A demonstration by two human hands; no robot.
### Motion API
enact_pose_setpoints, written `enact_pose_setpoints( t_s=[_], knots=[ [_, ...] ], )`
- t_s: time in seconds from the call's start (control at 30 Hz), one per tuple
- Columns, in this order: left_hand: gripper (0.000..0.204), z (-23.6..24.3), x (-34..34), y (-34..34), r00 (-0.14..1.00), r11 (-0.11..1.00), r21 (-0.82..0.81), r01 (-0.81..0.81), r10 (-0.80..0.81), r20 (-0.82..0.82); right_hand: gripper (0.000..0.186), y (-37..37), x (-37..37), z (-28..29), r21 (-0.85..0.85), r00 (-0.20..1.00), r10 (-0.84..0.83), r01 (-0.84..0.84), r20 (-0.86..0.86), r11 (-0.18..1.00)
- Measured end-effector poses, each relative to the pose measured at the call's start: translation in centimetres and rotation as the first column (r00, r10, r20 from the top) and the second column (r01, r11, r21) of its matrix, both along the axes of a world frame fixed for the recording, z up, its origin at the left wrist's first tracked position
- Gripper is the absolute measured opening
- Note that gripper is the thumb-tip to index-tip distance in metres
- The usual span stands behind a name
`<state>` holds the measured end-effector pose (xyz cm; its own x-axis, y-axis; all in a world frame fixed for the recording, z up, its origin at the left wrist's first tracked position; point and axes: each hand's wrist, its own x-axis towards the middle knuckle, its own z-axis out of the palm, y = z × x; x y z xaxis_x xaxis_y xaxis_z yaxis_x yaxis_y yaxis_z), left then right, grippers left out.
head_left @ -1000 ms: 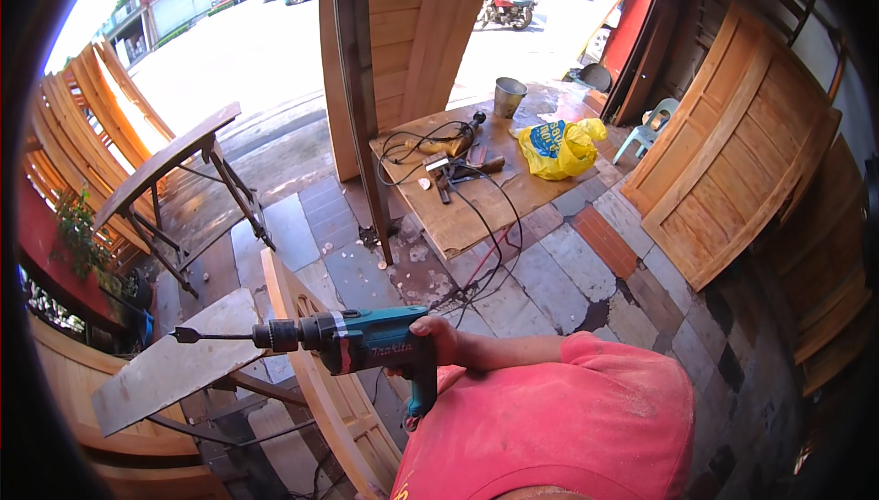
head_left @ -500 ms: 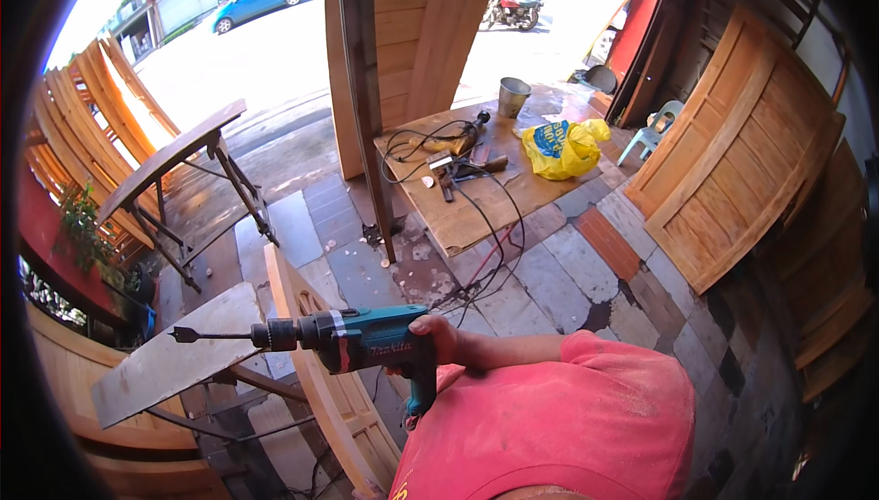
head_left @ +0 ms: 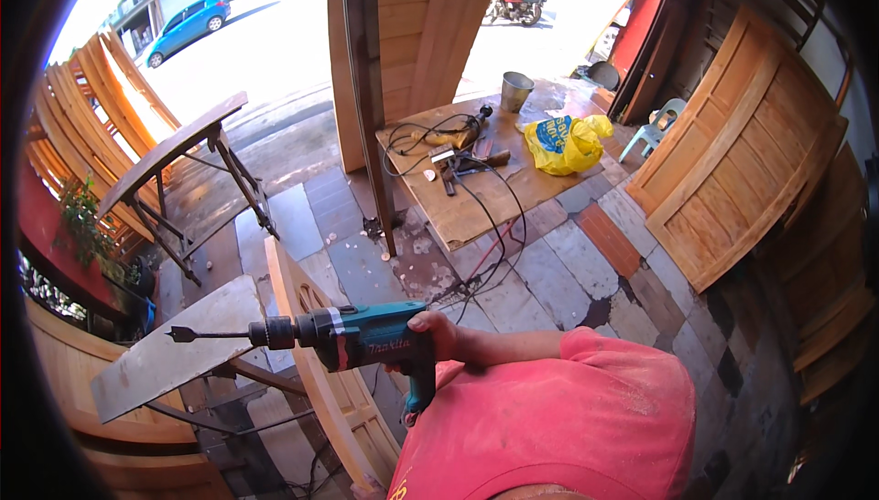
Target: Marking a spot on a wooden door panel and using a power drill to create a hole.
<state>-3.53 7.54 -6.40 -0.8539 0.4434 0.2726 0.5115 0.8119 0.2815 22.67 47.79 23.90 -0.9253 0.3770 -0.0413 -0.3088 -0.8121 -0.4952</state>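
My right hand [head_left: 434, 335] is wrapped round the grip of a teal and black power drill [head_left: 371, 335]. A long spade bit [head_left: 209, 334] sits in its chuck and points left, roughly level. Just below and behind the drill, a pale wooden panel door [head_left: 320, 381] stands on edge, its narrow side toward the bit's side. At the bottom edge of the picture, my left hand [head_left: 369, 489] grips the door's edge; most of that hand is cut off. The bit's tip is in the air, apart from the door, above a grey board [head_left: 179, 353].
A low wooden table [head_left: 476, 221] holds corded power tools [head_left: 453, 161], a metal bucket [head_left: 516, 92] and a yellow plastic bag [head_left: 563, 145]. A narrow trestle bench [head_left: 174, 157] stands at left. Finished doors [head_left: 742, 152] lean at right. Cords trail over the tiled floor [head_left: 549, 271].
The blue car on the street has moved left. My hands, the drill and the door stay almost where they were, with only a slight shift of the view.
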Motion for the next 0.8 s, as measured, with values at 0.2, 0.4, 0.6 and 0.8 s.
enact_pose_setpoints(
  t_s=[0.2,0.4,0.6,0.8],
  knots=[
    [0.049,0.2,-0.3,-0.3,1.0,1.0,-0.002,0.002,-0.002,0.006,0.085,0.0,0.0,-0.1,0.007,1.0,0.007,-0.007,0.005,1.0],
    [0.049,0.3,-0.2,-0.7,1.0,1.0,-0.007,-0.002,0.002,0.019,0.084,-0.3,0.2,0.2,0.026,1.0,-0.008,0.008,0.03,1.0],
    [0.049,0.3,-0.1,-1.0,1.0,1.0,-0.012,-0.006,0.007,0.026,0.083,-0.4,0.3,0.7,0.048,1.0,0.0,-0.001,0.023,0.999],
    [0.049,0.3,0.0,-1.2,0.999,1.0,-0.015,-0.015,0.016,0.035,0.082,-0.5,0.4,0.9,0.054,1.0,0.005,-0.007,0.023,0.999]
  ],
)
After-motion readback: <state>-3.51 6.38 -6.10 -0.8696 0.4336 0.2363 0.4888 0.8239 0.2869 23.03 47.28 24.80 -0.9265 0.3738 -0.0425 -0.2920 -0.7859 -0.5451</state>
